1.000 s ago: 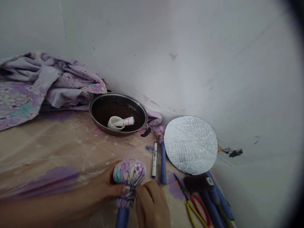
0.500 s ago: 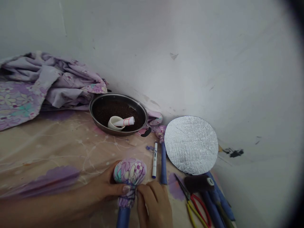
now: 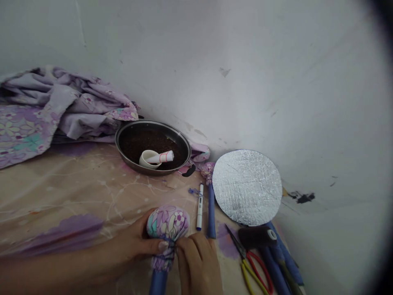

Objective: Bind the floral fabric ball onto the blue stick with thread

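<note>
A padded stick [image 3: 168,221], its round head wrapped in purple floral cloth, stands nearly upright at the bottom centre. Dark cord is wound about its neck, and a blue handle [image 3: 158,282] runs below. My left hand [image 3: 144,237] is closed round the head and neck from the left, the thumb pressing on the bound cloth. From the right, my right hand [image 3: 199,260] has its fingertips pinched together against the neck at the cord. Whatever lies between those fingertips is too small to make out.
A dark pan [image 3: 135,164] holds brown grains and a white cup [image 3: 145,159] with a paper roll. Rightward are a marker [image 3: 200,209], another padded stick [image 3: 211,213], a silver disc [image 3: 247,188], scissors [image 3: 245,256], a thread spool [image 3: 256,237] and blue sticks [image 3: 273,266]. Crumpled floral cloth [image 3: 67,106] lies left.
Both hands keep almost the same hold on the padded stick. Its lower handle has shifted very slightly left; the other things have not moved.
</note>
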### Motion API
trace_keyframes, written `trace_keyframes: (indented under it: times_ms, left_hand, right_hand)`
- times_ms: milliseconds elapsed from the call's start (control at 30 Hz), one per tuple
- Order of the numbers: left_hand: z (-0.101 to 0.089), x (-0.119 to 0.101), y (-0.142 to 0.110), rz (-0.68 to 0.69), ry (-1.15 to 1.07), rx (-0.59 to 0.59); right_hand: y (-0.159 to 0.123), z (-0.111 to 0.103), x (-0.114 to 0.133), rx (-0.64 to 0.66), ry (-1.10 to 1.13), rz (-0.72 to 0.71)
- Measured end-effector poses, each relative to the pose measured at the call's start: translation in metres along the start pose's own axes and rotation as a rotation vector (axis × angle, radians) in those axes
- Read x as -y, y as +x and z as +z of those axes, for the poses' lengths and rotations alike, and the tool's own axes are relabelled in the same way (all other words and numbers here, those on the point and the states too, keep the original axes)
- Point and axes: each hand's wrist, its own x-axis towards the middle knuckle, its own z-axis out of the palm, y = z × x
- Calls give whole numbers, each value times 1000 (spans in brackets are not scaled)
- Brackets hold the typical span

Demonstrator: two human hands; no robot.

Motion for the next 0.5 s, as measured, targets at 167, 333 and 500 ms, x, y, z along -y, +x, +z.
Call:
trace_keyframes:
  times_ms: [167, 333, 500]
  left_hand:
    - [1, -3, 1, -13, -39, 0]
    - [2, -6, 1, -36, -37, -22]
    - [3, 1, 5, 12, -40, -25]
  right_hand:
    - [-2, 11, -1, -77, 28, -6]
    - [1, 8, 2, -103, 74, 3]
    - [4, -6, 1, 2, 45, -21]
